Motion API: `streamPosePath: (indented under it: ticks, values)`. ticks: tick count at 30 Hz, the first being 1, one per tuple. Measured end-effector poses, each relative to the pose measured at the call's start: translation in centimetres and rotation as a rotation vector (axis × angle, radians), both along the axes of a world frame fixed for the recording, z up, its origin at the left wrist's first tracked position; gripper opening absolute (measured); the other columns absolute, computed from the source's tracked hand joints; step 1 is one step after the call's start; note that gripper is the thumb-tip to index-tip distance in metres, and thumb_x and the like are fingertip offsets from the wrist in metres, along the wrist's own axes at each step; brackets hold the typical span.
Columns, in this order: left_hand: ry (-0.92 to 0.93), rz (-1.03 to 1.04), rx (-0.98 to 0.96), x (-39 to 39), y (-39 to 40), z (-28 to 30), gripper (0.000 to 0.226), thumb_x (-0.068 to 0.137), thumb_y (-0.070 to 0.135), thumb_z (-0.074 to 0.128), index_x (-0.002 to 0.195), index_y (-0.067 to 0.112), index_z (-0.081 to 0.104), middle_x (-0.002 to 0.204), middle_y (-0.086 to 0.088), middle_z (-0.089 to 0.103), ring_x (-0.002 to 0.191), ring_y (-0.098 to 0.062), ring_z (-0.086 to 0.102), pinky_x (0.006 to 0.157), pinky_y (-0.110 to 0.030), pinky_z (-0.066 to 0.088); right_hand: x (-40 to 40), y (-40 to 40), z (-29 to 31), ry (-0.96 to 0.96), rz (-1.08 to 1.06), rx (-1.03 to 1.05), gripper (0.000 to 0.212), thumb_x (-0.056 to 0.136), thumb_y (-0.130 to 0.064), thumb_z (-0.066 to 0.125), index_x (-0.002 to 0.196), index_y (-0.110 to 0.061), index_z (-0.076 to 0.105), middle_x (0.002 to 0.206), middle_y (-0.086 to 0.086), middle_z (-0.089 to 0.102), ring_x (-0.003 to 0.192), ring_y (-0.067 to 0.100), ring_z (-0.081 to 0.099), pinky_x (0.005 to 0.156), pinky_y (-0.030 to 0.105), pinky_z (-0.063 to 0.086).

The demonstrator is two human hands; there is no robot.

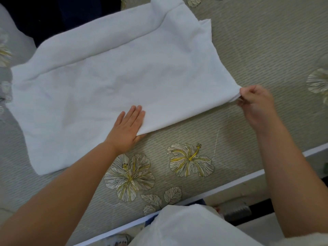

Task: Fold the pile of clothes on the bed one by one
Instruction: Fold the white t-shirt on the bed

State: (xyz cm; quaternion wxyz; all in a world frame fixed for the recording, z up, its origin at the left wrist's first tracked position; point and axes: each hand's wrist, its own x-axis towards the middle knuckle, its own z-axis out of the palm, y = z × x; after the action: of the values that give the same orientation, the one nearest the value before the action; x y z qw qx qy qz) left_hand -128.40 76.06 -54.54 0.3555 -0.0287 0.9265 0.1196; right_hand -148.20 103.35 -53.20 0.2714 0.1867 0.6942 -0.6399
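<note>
The white garment [110, 82] lay spread on the bed [248, 50], reaching away from both hands. The left hand [126, 128] pressed flat, fingers straight, on its near edge; the right hand [255, 105] pinched the corner. Too hard a pull could drag cloth from under the palm — rumpling the smoothed panel.

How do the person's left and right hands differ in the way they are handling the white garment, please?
The left hand lies flat, fingers straight, pressing the white garment near its front edge; the right hand has curled fingers pinching the garment's corner. The left rests on the cloth; the right sits beyond its edge. Both touch the same garment.
</note>
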Motion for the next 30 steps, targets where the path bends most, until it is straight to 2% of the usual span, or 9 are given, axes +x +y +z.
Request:
streamPosePath:
  ticks: [4, 8, 12, 14, 16, 19, 23, 26, 30]
  values:
    - [-0.049, -0.029, -0.082, 0.0, 1.1, -0.5, 0.113, 0.036, 0.077, -0.042, 0.129, 0.013, -0.034, 0.129, -0.004, -0.045, 0.120, -0.020, -0.042, 0.108, -0.039, -0.020, -2.7, 1.7, -0.3, 0.165, 0.565, 0.435, 0.031, 0.088, 0.004, 0.051, 0.064, -0.015, 0.045, 0.051, -0.010, 0.055, 0.052, 0.001, 0.050, 0.050, 0.009, 0.034]
    - [-0.027, -0.002, -0.067, 0.3, 1.3, -0.9, 0.109, 0.035, 0.080, -0.039, 0.123, 0.015, -0.037, 0.126, -0.003, -0.048, 0.117, -0.020, -0.047, 0.105, -0.039, -0.024, -1.7, 1.1, -0.6, 0.387, 0.823, 0.956, 0.007, 0.084, 0.005, 0.052, 0.084, 0.010, 0.056, 0.081, 0.026, 0.056, 0.083, 0.037, 0.052, 0.068, 0.034, 0.031]
    - [0.112, 0.197, 0.009, 0.5, 1.3, -0.8, 0.093, 0.063, 0.071, -0.030, 0.136, 0.017, -0.014, 0.146, 0.002, -0.021, 0.129, -0.010, -0.028, 0.107, -0.027, -0.020, 2.3, -3.7, 1.3, 0.832, 0.479, 0.917, 0.023, 0.075, 0.002, 0.053, 0.095, 0.011, 0.059, 0.096, 0.028, 0.061, 0.094, 0.044, 0.055, 0.085, 0.041, 0.035]
    - [0.201, 0.373, -0.060, 0.7, 1.6, -0.8, 0.081, 0.077, 0.058, -0.009, 0.143, 0.013, 0.001, 0.153, -0.004, -0.004, 0.133, -0.010, -0.019, 0.111, -0.031, -0.014, 4.1, -7.3, 1.2, 0.993, 0.641, 0.866, 0.030, 0.076, -0.004, 0.057, 0.103, 0.006, 0.062, 0.112, 0.027, 0.060, 0.109, 0.047, 0.052, 0.096, 0.053, 0.036]
    - [0.227, 0.541, -0.164, 1.1, 1.7, -1.1, 0.074, 0.084, 0.049, 0.009, 0.145, 0.008, 0.009, 0.154, -0.009, 0.003, 0.140, -0.017, -0.010, 0.112, -0.039, -0.009, 5.4, -9.8, 0.2, 0.956, 1.018, 0.856, 0.042, 0.086, -0.020, 0.053, 0.126, -0.006, 0.054, 0.140, 0.019, 0.041, 0.132, 0.041, 0.031, 0.106, 0.060, 0.015]
    - [0.204, 0.640, -0.239, 2.8, 1.1, -1.6, 0.078, 0.082, 0.054, 0.010, 0.146, 0.009, 0.011, 0.154, -0.010, 0.002, 0.142, -0.022, -0.006, 0.111, -0.040, -0.012, 4.8, -8.8, -2.7, 0.801, 1.264, 0.939, 0.054, 0.095, -0.047, 0.030, 0.145, -0.027, 0.022, 0.155, 0.001, 0.005, 0.143, 0.023, -0.002, 0.111, 0.044, -0.012]
    - [0.219, 0.580, -0.195, 4.7, -0.3, -2.2, 0.086, 0.073, 0.062, -0.002, 0.145, 0.017, 0.005, 0.154, -0.004, -0.003, 0.134, -0.009, -0.019, 0.107, -0.030, -0.019, 3.1, -5.8, -3.5, 0.776, 1.157, 0.987, 0.075, 0.080, -0.056, 0.006, 0.143, -0.020, 0.026, 0.153, 0.005, 0.015, 0.142, 0.028, 0.009, 0.113, 0.039, -0.002]
    - [0.243, 0.556, -0.110, 4.7, -1.0, -2.4, 0.090, 0.070, 0.067, 0.001, 0.146, 0.017, 0.005, 0.151, 0.002, -0.008, 0.131, -0.005, -0.020, 0.106, -0.027, -0.020, 3.7, -6.7, -3.0, 0.711, 1.083, 1.043, 0.076, 0.081, -0.050, 0.006, 0.143, -0.012, 0.027, 0.153, 0.011, 0.017, 0.141, 0.032, 0.011, 0.112, 0.044, 0.003]
    - [0.349, 0.609, -0.070, 6.6, -2.3, -1.6, 0.075, 0.084, 0.053, 0.016, 0.143, 0.008, 0.020, 0.152, -0.008, 0.012, 0.138, -0.015, -0.003, 0.111, -0.033, -0.005, 7.5, -10.1, -1.4, 0.761, 1.105, 0.964, 0.063, 0.088, -0.036, 0.028, 0.137, 0.001, 0.036, 0.147, 0.022, 0.025, 0.138, 0.040, 0.019, 0.109, 0.058, 0.007]
